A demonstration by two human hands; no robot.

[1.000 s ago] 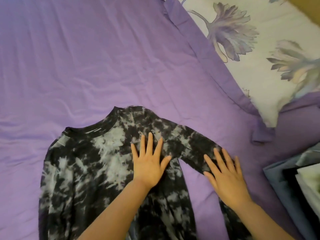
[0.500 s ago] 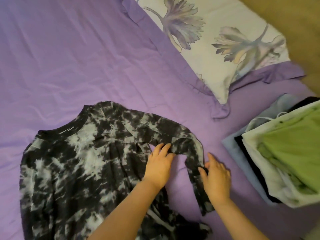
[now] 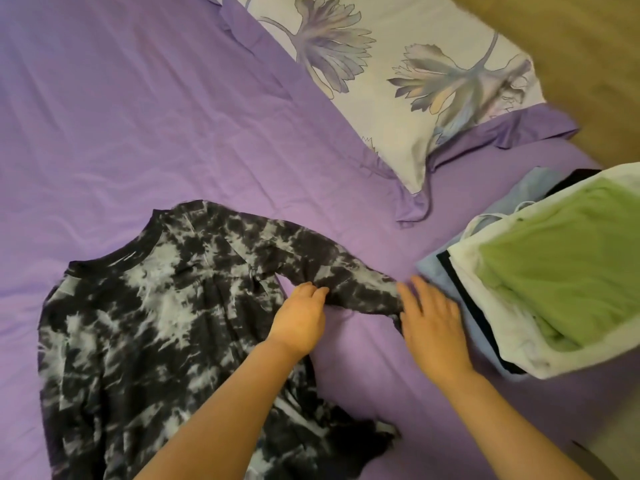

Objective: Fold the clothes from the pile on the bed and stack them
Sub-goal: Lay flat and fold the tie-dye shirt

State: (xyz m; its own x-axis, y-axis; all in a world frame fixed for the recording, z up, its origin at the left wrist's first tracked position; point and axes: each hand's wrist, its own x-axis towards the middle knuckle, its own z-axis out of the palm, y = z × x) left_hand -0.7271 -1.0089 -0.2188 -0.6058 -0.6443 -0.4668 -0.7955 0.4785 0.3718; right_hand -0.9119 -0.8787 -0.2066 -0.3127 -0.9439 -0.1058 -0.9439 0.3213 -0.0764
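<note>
Though limp, sleeve (image 3: 353,289) in left grip (image 3: 300,315)

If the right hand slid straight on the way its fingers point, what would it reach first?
The right hand points up-left, fingers already at the tie-dye shirt's sleeve, so it would likely meet that, then bare purple sheet.

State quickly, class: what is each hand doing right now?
Left hand: fingers closed on the tie-dye shirt's sleeve.
Right hand: open, fingers spread, resting at the sleeve's bend.
</note>
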